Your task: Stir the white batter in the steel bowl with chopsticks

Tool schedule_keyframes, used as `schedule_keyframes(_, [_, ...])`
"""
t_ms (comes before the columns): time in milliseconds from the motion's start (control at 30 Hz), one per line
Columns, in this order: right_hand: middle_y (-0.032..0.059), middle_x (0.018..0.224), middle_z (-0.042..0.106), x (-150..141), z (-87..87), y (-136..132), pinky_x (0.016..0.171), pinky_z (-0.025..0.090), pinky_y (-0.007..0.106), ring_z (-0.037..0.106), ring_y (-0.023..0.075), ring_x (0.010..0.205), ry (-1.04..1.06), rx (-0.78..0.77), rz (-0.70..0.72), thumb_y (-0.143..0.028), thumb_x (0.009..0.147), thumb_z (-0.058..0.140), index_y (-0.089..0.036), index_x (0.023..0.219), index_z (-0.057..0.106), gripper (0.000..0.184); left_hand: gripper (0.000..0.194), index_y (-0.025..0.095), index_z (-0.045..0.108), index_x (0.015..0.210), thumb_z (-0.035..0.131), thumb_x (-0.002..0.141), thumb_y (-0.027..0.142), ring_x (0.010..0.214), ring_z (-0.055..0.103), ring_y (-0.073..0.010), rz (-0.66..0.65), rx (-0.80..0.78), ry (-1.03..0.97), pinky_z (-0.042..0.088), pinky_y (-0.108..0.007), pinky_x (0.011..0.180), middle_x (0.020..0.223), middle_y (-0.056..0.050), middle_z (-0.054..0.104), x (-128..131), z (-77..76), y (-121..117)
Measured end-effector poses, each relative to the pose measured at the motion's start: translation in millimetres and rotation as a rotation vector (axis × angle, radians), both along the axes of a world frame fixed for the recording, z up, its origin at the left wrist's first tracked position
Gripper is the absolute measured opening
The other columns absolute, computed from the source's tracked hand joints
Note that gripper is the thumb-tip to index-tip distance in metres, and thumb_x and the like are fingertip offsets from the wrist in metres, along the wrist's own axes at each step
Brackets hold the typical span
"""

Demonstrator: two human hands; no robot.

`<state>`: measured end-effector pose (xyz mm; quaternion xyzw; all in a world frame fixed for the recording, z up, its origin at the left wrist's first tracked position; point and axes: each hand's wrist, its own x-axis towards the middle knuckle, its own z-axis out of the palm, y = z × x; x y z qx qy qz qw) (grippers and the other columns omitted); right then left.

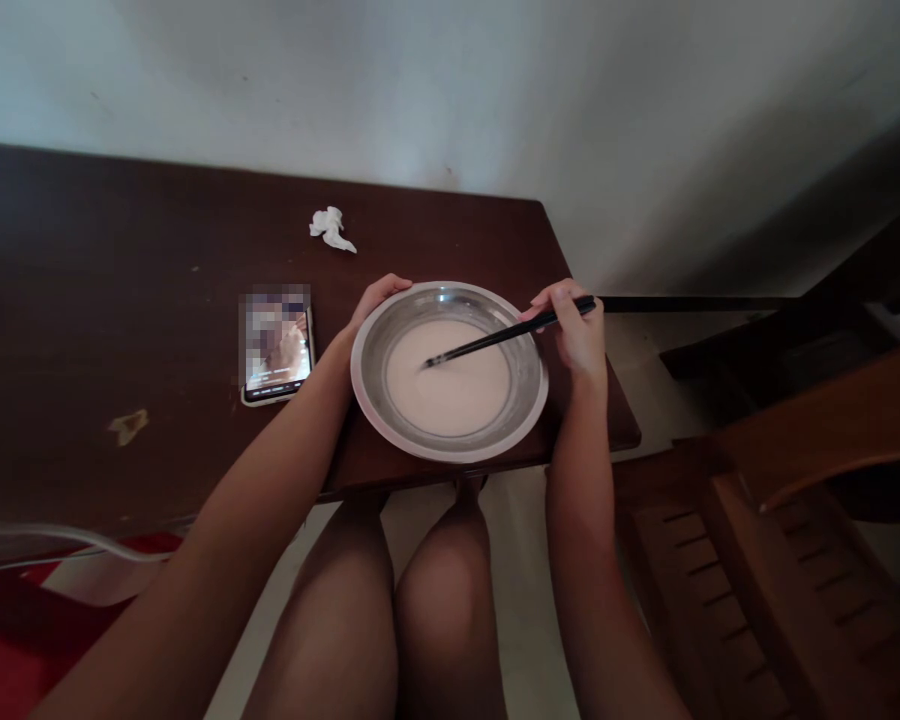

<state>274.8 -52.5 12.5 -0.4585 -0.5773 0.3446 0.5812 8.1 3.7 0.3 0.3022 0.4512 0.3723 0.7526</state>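
Observation:
A wide stainless steel bowl (373, 385) stands near the front edge of the table, with a pale, milky liquid (457, 395) in it. My left hand (379, 297) grips the bowl's rim at its far left side; part of the fingers is hidden behind the bowl. Between the fingers of my right hand (577, 325) is a pair of black chopsticks (510, 330), held together over the bowl's right rim. They slant down to the left, and their tips, coated with the liquid, reach its surface near the middle.
Left of the bowl, a lit phone (279, 345) lies on the dark wooden table (157, 290). Farther back is a crumpled white tissue (331, 228). A white cable (82, 535) runs at the lower left. A wall borders the table's back, and slatted wooden furniture (727, 560) stands at right.

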Motion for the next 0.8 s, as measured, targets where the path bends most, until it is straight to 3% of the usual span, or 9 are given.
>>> schedule_keyframes(100, [-0.0033,0.055,0.066,0.6,0.6,0.6,0.048,0.045,0.025,0.058,0.0101,0.047,0.033,0.023,-0.105,-0.071,0.087,0.059,-0.024,0.069,0.063,0.050,0.036,0.020,0.060,0.058,0.048,0.091,0.029,0.047,0.054,-0.0138,0.008,-0.011,-0.007,0.047,-0.028,0.054,0.053,-0.001,0.061,0.5,0.4,0.9])
schedule_keyframes(300, [-0.0037,0.054,0.066,-0.3,0.3,-0.9,0.050,0.047,0.024,0.060,0.0106,0.049,0.042,-0.015,0.074,-0.065,0.085,0.068,-0.023,0.071,0.068,0.043,0.033,0.020,0.063,0.062,0.051,0.090,0.031,0.051,0.056,-0.0154,0.007,-0.021,-0.003,0.051,-0.030,0.060,0.055,-0.001,0.063,0.4,1.3,-1.4])
schedule_keyframes(500, [-0.0038,0.052,0.065,0.9,0.5,0.2,0.046,0.041,0.023,0.059,0.0094,0.046,0.105,0.039,-0.056,-0.063,0.088,0.064,-0.023,0.066,0.065,0.046,0.029,0.021,0.061,0.060,0.054,0.086,0.031,0.048,0.053,-0.0157,0.008,-0.003,-0.008,0.051,-0.031,0.059,0.053,-0.001,0.061,0.9,2.6,-2.4])
schedule_keyframes(667, [-0.0032,0.056,0.069,0.0,0.2,-1.0,0.051,0.047,0.024,0.061,0.0106,0.050,0.041,-0.004,0.071,-0.064,0.085,0.068,-0.024,0.071,0.069,0.043,0.028,0.021,0.061,0.063,0.050,0.087,0.030,0.048,0.055,-0.0154,-0.005,0.034,0.015,0.051,-0.029,0.058,0.055,0.000,0.062,1.1,1.7,-1.2])
schedule_keyframes(800, [-0.0039,0.054,0.066,-0.3,0.7,0.3,0.049,0.045,0.024,0.057,0.0094,0.047,0.052,0.039,-0.058,-0.067,0.086,0.064,-0.024,0.068,0.066,0.047,0.028,0.022,0.059,0.063,0.049,0.087,0.029,0.048,0.054,-0.0162,0.017,0.025,0.041,0.051,-0.028,0.056,0.051,0.001,0.060,2.0,1.5,-0.7])
